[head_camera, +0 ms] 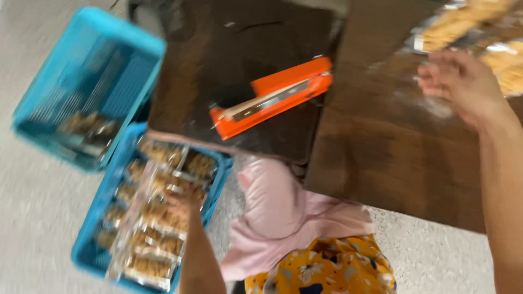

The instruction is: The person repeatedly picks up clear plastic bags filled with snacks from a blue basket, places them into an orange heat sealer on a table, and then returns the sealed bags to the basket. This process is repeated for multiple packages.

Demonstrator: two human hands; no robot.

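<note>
The picture is motion-blurred. My left hand (175,202) reaches down into a blue plastic basket (92,228) on the floor and touches clear packets of golden snacks (155,218) stacked inside; its fingers are hard to make out. My right hand (463,81) hovers over a dark wooden table (381,152) with fingers loosely curled, holding nothing visible, just below more clear snack packets (463,24) at the table's far right corner.
An orange heat sealer (272,98) lies on a darker board (239,49) left of the table. A second blue basket (81,87) with a few packets stands further left. Pink cloth (283,218) and yellow flowered clothing (327,269) cover my lap. Speckled floor lies around.
</note>
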